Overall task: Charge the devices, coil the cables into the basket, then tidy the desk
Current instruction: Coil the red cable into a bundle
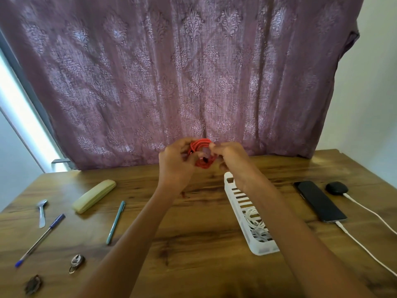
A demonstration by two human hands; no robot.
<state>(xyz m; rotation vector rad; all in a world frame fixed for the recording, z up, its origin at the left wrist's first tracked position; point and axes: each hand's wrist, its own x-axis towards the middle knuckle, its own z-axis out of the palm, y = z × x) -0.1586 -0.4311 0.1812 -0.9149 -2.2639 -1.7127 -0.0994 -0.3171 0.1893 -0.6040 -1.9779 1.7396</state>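
Forearms (133, 233) were extended from the lower edge of the view over the wooden worktop (193, 233), with both hands raised above its far half. The red cable (200, 147), wound into a small bundle of loops, was held in the air between them, near the far end of the white basket (227, 179) but not yet in it. The fingers (184, 145) of the left hand (175, 162) were curled round one side of the bundle. Those of the right hand (231, 160) were pinched on the other side, apparently at the loose end, though no plug could be made out. A coiled white cable (255, 224) was lodged in the basket's near end. The phone (320, 201) and the dark earbud case (336, 188) were joined to white leads (365, 211) at the right. The step was judged to be the finishing of the coil. The loops would best be pinned by the left hand while the tail was tucked in, so that nothing sprang open before the bundle was lowered into the basket's far end.
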